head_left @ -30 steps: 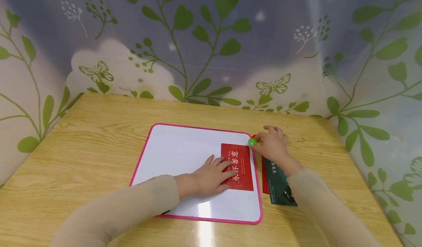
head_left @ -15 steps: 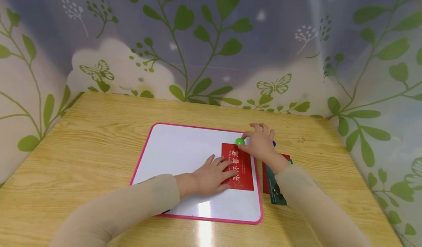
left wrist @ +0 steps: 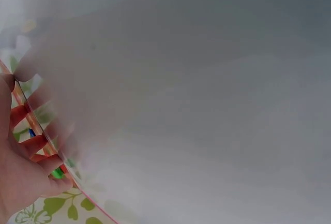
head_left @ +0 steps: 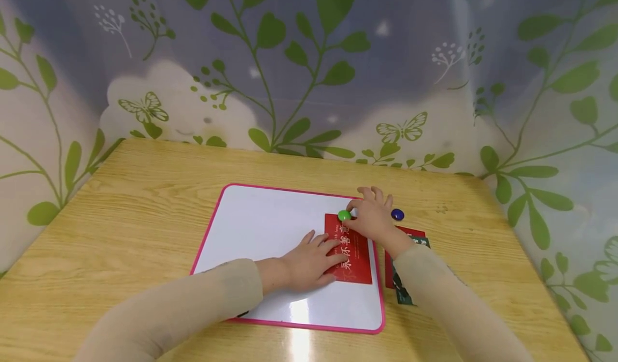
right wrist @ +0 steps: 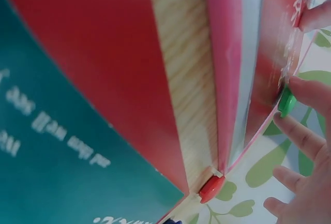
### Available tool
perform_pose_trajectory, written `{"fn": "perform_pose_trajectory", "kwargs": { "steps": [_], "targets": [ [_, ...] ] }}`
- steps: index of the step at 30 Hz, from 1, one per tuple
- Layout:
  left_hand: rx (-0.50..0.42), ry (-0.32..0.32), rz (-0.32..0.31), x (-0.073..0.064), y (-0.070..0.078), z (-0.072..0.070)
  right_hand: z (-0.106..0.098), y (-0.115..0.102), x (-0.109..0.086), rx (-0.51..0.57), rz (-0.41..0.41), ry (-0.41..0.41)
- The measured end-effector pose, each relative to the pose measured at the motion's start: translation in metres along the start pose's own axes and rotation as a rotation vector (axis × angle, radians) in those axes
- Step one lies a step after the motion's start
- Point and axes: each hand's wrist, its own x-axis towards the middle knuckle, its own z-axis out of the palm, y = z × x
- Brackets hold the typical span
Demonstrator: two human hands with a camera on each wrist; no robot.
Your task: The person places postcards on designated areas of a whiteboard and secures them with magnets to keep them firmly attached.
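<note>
A red card (head_left: 358, 257) with white lettering lies on the right part of a pink-edged whiteboard (head_left: 260, 217). My left hand (head_left: 306, 265) rests on the card's left side, fingers spread and pressing it to the board. Near the card's upper left corner, my right hand (head_left: 374, 218) pinches a round green magnet (head_left: 344, 215) between thumb and forefinger, its other fingers raised. In the right wrist view the green magnet (right wrist: 287, 101) sits right at the card's surface. The left wrist view is mostly whiteboard glare, with the left hand (left wrist: 28, 175) at its edge.
A dark blue magnet (head_left: 397, 214) lies on the wooden table (head_left: 145, 201), right of the board. A red magnet (right wrist: 212, 189) shows beside the board in the right wrist view. A dark green card (head_left: 404, 296) overlaps another red card (head_left: 389, 271), partly under the right sleeve.
My right hand has carried the green magnet left from the board's right edge to the card's upper left corner. The blue magnet has come into view. My left hand stays put.
</note>
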Motion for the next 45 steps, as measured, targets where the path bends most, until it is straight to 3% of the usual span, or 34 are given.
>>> {"fn": "perform_pose_trajectory", "kwargs": {
  "steps": [13, 19, 28, 37, 45],
  "targets": [
    [-0.017, -0.016, -0.013, -0.002, 0.000, -0.002, 0.003, 0.001, -0.004, 0.029, -0.002, -0.042],
    [-0.092, -0.024, -0.071, -0.007, -0.005, -0.004, -0.003, 0.014, -0.014, 0.100, -0.020, -0.024],
    [-0.185, 0.089, -0.171, -0.037, -0.043, -0.005, -0.009, 0.042, -0.035, 0.136, -0.007, -0.031],
    [-0.183, 0.203, -0.290, -0.076, -0.082, 0.001, -0.010, 0.065, -0.048, 0.119, -0.006, -0.008],
    [-0.179, 0.213, -0.382, -0.100, -0.107, 0.007, -0.013, 0.077, -0.060, 0.119, -0.035, -0.007]
  ]
}}
